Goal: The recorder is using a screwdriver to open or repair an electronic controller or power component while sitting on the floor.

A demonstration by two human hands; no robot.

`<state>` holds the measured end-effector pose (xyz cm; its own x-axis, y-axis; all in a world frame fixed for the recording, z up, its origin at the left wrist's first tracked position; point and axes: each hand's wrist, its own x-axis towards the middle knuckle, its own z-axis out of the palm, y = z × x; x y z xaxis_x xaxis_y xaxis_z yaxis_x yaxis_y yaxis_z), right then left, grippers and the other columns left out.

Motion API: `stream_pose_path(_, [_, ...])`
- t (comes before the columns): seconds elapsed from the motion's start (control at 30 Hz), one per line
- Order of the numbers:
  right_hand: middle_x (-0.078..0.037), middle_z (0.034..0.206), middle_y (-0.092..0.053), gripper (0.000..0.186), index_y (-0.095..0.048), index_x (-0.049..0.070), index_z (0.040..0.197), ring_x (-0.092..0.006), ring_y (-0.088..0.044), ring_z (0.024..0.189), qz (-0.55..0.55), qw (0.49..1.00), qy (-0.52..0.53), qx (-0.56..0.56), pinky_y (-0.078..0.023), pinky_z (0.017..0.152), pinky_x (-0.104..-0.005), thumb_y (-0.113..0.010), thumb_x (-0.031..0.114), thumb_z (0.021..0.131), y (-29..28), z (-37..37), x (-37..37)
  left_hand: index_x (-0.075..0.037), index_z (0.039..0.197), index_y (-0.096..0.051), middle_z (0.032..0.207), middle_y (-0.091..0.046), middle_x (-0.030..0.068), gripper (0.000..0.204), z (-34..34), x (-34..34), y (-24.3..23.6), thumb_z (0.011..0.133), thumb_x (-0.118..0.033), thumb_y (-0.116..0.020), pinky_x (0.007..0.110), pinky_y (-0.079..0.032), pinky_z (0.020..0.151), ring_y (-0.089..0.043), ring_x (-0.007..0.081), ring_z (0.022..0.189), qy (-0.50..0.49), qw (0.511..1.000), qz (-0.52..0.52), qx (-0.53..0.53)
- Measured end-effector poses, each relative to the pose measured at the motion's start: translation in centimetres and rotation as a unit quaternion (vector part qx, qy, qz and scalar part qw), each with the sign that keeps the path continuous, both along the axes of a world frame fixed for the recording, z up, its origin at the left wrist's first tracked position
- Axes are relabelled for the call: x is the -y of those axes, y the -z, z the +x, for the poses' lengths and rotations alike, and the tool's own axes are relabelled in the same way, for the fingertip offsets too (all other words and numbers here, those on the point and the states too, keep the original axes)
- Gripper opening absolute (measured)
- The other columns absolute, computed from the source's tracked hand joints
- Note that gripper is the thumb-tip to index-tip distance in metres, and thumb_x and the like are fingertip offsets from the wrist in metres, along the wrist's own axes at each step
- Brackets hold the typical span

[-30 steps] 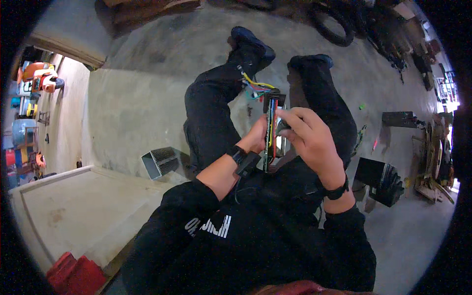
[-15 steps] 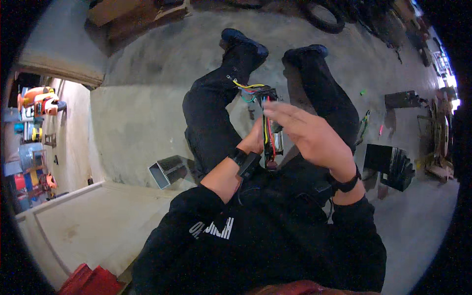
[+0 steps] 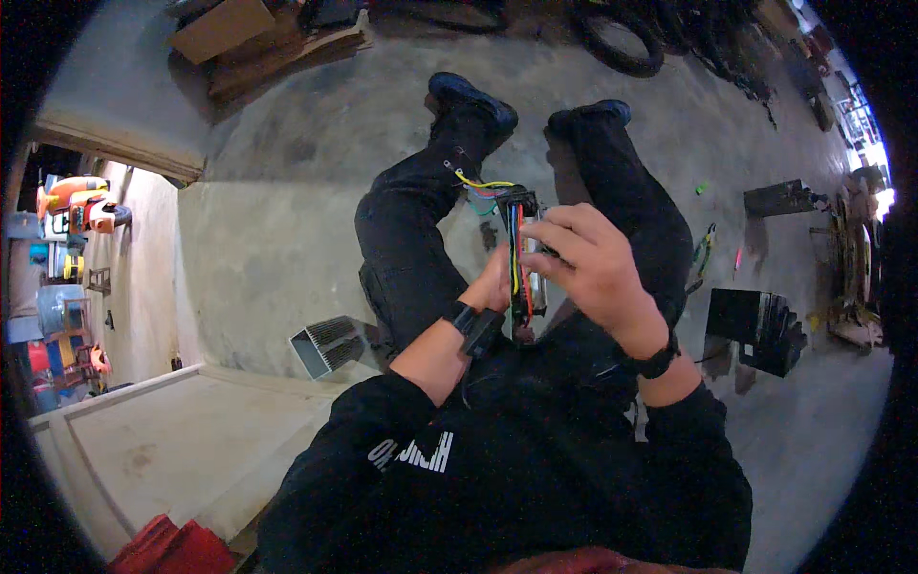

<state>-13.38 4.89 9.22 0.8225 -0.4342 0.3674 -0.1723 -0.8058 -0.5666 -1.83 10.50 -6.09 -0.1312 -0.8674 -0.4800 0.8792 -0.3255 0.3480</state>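
While in left hand (image 3: 494,279), wired unit (image 3: 518,251) edge-up, well apart from finned casing (image 3: 332,347).

Ahead of the hands (image 3: 598,263), the legs (image 3: 402,234) flank a free, narrowing floor strip (image 3: 532,155).

Fingers of the left hand (image 3: 493,279) are hidden behind the wired device (image 3: 517,258).

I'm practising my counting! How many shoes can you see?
2: the left shoe and the right shoe, both worn, beyond the wired device. Others may be hidden in the dark clutter.
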Motion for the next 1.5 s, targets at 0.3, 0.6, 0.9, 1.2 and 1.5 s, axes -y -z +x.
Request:
stream_pose_path(0.3, [-0.015, 0.108, -0.061, 0.039, -0.06, 0.002, 0.114, -0.0321, -0.059, 0.1, 0.056, 0.996, 0.044, -0.052, -0.048, 0.084, -0.037, -0.067, 0.006, 0.075, -1.0, 0.7, -0.8, -0.007, 0.108, -0.056, 0.093, -0.065, 0.0082, 0.037, 0.1, -0.9, -4.7, 0.094, -0.04, -0.045, 0.032, -0.055, 0.064, -0.065, 0.0184, 0.079, -0.027, 0.998, 0.057, -0.028])
stream_pose_path(0.6, [-0.013, 0.105, -0.063, 0.04, -0.061, 0.003, 0.114, -0.03, -0.062, 0.095, 0.09, 0.994, 0.007, 0.067, -0.05, 0.081, -0.0337, -0.07, 0.006, 0.075, 0.1, 1.4, -0.1, -0.005, 0.11, -0.056, 0.095, -0.064, 0.0075, 0.036, 0.4, -0.4, 0.2, 0.096, -0.035, -0.043, 0.031, -0.055, 0.069, -0.065, 0.0165, 0.085, 0.008, 1.0, 0.002, -0.006])
stream_pose_path(0.9, [-0.012, 0.103, -0.064, 0.033, -0.066, 0.006, 0.105, -0.0324, -0.061, 0.093, 0.115, 0.992, 0.013, 0.06, -0.05, 0.082, -0.0365, -0.071, 0.011, 0.072, -0.7, 1.6, -0.8, -0.004, 0.109, -0.056, 0.095, -0.063, 0.0074, 0.038, 0.5, -0.3, 1.8, 0.095, -0.038, -0.046, 0.031, -0.056, 0.064, -0.065, 0.0176, 0.079, 0.024, 0.999, 0.02, -0.011])
stream_pose_path(1.2, [-0.013, 0.106, -0.063, 0.038, -0.063, 0.004, 0.111, -0.0292, -0.061, 0.096, -0.02, 0.994, 0.083, 0.071, -0.049, 0.083, -0.0356, -0.069, 0.002, 0.073, 0.5, 1.7, -1.5, -0.006, 0.117, -0.052, 0.1, -0.062, 0.0083, 0.035, 0.0, -0.4, -3.0, 0.095, -0.033, -0.047, 0.029, -0.057, 0.068, -0.065, 0.0163, 0.085, -0.018, 0.999, -0.012, -0.039])
stream_pose_path(1.5, [-0.012, 0.116, -0.06, 0.036, -0.064, 0.009, 0.111, -0.0322, -0.059, 0.104, 0.038, 0.997, 0.062, 0.013, -0.049, 0.086, -0.0382, -0.068, 0.008, 0.075, 1.0, 0.6, -1.2, -0.005, 0.119, -0.051, 0.106, -0.062, 0.0109, 0.041, 0.3, -0.5, 2.6, 0.097, -0.038, -0.04, 0.032, -0.057, 0.072, -0.065, 0.0195, 0.091, 0.026, 0.998, -0.053, -0.033])
